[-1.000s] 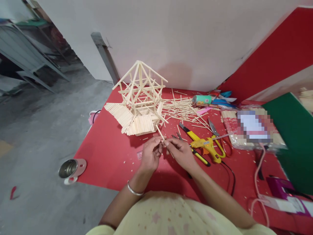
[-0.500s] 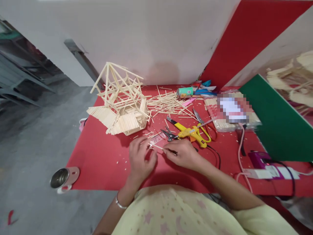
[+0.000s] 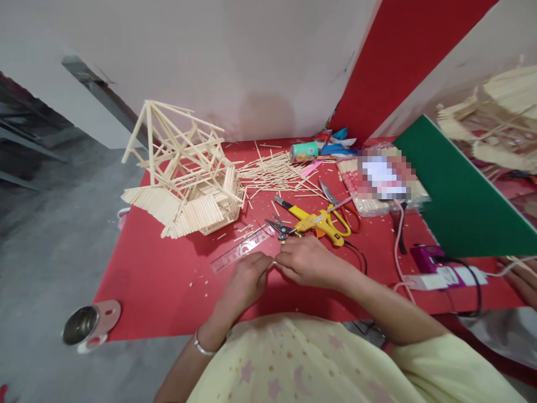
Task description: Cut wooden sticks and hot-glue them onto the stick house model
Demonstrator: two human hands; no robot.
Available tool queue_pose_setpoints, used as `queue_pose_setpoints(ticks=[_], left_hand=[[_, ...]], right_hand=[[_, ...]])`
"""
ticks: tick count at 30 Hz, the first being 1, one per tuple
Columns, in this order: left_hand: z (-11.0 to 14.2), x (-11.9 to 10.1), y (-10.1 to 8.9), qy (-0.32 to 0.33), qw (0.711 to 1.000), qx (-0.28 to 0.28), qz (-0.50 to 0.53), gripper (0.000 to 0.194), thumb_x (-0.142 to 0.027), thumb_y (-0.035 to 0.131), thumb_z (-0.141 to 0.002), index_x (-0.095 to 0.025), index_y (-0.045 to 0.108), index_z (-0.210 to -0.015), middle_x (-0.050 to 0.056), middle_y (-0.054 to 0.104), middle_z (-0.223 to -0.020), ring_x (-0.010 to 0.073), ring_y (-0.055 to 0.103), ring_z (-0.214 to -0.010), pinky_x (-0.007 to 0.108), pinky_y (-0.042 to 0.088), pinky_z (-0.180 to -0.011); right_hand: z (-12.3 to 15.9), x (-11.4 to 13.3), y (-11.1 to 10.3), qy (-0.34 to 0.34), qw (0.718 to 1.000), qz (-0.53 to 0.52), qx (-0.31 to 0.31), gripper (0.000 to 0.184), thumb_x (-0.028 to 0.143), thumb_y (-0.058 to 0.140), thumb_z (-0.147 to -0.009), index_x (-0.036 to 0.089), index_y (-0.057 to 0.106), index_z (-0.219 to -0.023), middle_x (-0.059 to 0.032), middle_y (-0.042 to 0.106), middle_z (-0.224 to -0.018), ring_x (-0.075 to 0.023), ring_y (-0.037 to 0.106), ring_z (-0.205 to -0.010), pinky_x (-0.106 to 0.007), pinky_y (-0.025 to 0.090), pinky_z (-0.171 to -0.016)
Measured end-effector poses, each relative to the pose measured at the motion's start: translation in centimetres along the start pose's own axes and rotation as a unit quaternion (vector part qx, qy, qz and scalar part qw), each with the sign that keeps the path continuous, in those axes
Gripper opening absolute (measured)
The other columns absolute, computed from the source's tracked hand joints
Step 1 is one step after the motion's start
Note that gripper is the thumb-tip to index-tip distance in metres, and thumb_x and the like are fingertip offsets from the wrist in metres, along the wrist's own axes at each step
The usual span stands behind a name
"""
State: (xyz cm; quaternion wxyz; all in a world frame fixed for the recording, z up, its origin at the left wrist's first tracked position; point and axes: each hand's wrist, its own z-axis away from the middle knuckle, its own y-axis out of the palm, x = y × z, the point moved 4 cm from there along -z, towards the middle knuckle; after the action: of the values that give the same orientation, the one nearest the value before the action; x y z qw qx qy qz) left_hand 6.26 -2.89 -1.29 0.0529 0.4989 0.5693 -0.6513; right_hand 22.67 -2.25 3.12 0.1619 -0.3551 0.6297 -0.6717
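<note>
My left hand (image 3: 247, 279) and my right hand (image 3: 309, 262) meet low over the red table, fingers closed in a pinch. Between them shows a short bit of a thin wooden stick (image 3: 274, 263); the fingers hide the rest. Just beyond my left hand lies a clear ruler (image 3: 235, 254). Past my right hand are small cutting pliers (image 3: 280, 228), a yellow glue gun (image 3: 321, 221) and a yellow utility knife (image 3: 298, 211). At the back left stands a model built of wooden sticks (image 3: 180, 173), with an open roof frame.
Loose sticks (image 3: 274, 170) lie heaped at the back by a green can (image 3: 304, 151). Scissors (image 3: 340, 218) rest right of the glue gun. A mug (image 3: 107, 318) sits at the left edge. Power strip (image 3: 432, 281), cables and a green board (image 3: 465, 196) occupy the right, near another person's arm (image 3: 520, 280).
My hands have drawn close together, and less of the stick shows between them. More of the ruler is uncovered. The camera view has shifted, so the table's things appear further left.
</note>
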Motion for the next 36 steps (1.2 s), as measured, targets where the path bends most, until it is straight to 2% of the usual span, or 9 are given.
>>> queue_pose_setpoints(ticks=[4,7,9,11,16,20,24,28,36], left_hand=[[0.1,1.0,-0.1,-0.044,0.994,-0.089,0.047,0.028,-0.023,0.045,-0.098,-0.02,0.072,-0.093,0.009,0.068,-0.08,0.0202,0.061,-0.075,0.03,0.045,-0.071],[0.3,2.0,-1.2,-0.112,0.975,-0.153,0.113,0.022,-0.029,0.055,-0.094,-0.022,0.075,-0.087,0.008,0.071,-0.082,0.0219,0.064,-0.078,0.031,0.047,-0.075],[0.4,2.7,-1.9,-0.15,0.959,-0.182,0.159,0.02,-0.032,0.062,-0.09,-0.022,0.077,-0.082,0.007,0.072,-0.081,0.0223,0.064,-0.077,0.031,0.048,-0.076],[0.3,3.0,-2.4,-0.173,0.945,-0.197,0.193,0.018,-0.034,0.065,-0.087,-0.022,0.078,-0.082,0.006,0.073,-0.08,0.0219,0.064,-0.076,0.03,0.048,-0.075],[0.0,2.9,-2.4,-0.168,0.942,-0.208,0.201,0.021,-0.035,0.063,-0.09,-0.022,0.077,-0.082,0.004,0.071,-0.076,0.0187,0.061,-0.069,0.027,0.047,-0.071],[0.2,3.2,-2.0,-0.164,0.934,-0.222,0.226,0.017,-0.034,0.066,-0.088,-0.021,0.077,-0.086,0.004,0.073,-0.079,0.0183,0.062,-0.069,0.027,0.048,-0.069],[0.2,3.6,-1.4,-0.157,0.927,-0.226,0.255,0.017,-0.034,0.068,-0.087,-0.02,0.078,-0.089,0.004,0.074,-0.08,0.0189,0.065,-0.074,0.027,0.05,-0.071],[0.1,3.1,-1.0,-0.137,0.929,-0.212,0.271,0.016,-0.033,0.068,-0.088,-0.02,0.078,-0.088,0.004,0.073,-0.079,0.0181,0.066,-0.074,0.027,0.051,-0.074],[0.4,3.5,-0.4,-0.13,0.935,-0.19,0.271,0.027,-0.038,0.061,-0.094,-0.017,0.075,-0.086,0.004,0.071,-0.075,0.0136,0.061,-0.063,0.024,0.049,-0.062]], right_hand=[[1.7,-2.1,-1.0,0.088,0.992,-0.045,-0.073,0.035,0.037,0.043,-0.104,0.022,0.075,-0.103,-0.0068,0.074,-0.098,-0.0172,0.065,-0.092,-0.028,0.041,-0.08],[4.7,-5.6,-1.7,0.3,0.947,0.028,-0.107,0.034,0.038,0.044,-0.102,0.022,0.072,-0.115,-0.0091,0.073,-0.115,-0.0208,0.067,-0.1,-0.029,0.044,-0.079],[6.8,-7.7,-1.3,0.423,0.898,0.097,-0.069,0.036,0.04,0.05,-0.097,0.021,0.069,-0.121,-0.0114,0.071,-0.119,-0.024,0.068,-0.096,-0.03,0.044,-0.071],[8.1,-8.9,-0.3,0.473,0.872,0.124,-0.011,0.037,0.04,0.053,-0.093,0.02,0.067,-0.121,-0.012,0.071,-0.117,-0.0253,0.069,-0.091,-0.03,0.043,-0.067],[8.2,-9.2,1.7,0.465,0.879,0.104,0.024,0.028,0.032,0.048,-0.095,0.018,0.068,-0.109,-0.0111,0.072,-0.106,-0.0236,0.069,-0.09,-0.029,0.041,-0.067],[8.8,-7.3,0.3,0.478,0.869,0.124,-0.045,0.033,0.033,0.043,-0.098,0.017,0.067,-0.115,-0.0121,0.071,-0.109,-0.0238,0.068,-0.093,-0.03,0.041,-0.068],[11.7,-5.9,-0.9,0.535,0.831,0.135,-0.063,0.036,0.037,0.042,-0.099,0.017,0.066,-0.116,-0.0131,0.071,-0.111,-0.0238,0.068,-0.09,-0.031,0.04,-0.068],[14.5,-7.3,0.0,0.58,0.811,0.074,-0.017,0.035,0.039,0.046,-0.097,0.017,0.068,-0.112,-0.0128,0.072,-0.113,-0.0247,0.069,-0.094,-0.03,0.039,-0.069],[14.6,-10.6,2.0,0.545,0.838,0.013,0.004,0.036,0.045,0.05,-0.095,0.024,0.068,-0.118,-0.0084,0.075,-0.115,-0.0254,0.069,-0.099,-0.028,0.037,-0.067]])
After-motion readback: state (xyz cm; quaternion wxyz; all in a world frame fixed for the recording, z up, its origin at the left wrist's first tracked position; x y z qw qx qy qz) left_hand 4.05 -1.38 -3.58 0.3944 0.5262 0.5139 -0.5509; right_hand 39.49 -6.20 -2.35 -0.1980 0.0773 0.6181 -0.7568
